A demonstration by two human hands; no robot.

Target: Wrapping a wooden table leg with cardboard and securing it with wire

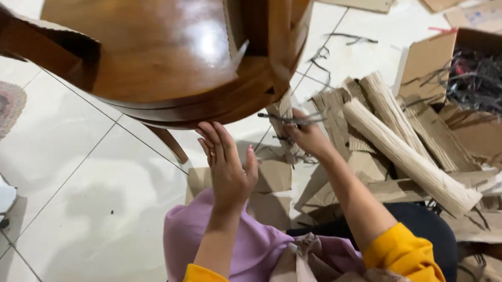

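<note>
- Left hand [228, 169]: open, fingertips touching rim of round glossy brown wooden stool seat [157, 49].
- Right hand [307, 137]: grasping grey plastic strap [292, 120] at cardboard-wrapped stool leg [284, 120].

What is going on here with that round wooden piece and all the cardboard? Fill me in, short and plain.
A person seated on the tiled floor works on a round, polished wooden table. The left hand rests open against the table's lower rim. The right hand grips a dark strap at a table leg wrapped in corrugated cardboard. Rolled cardboard strips lie to the right, beside an open box of dark straps. Flat cardboard pieces lie underneath.
</note>
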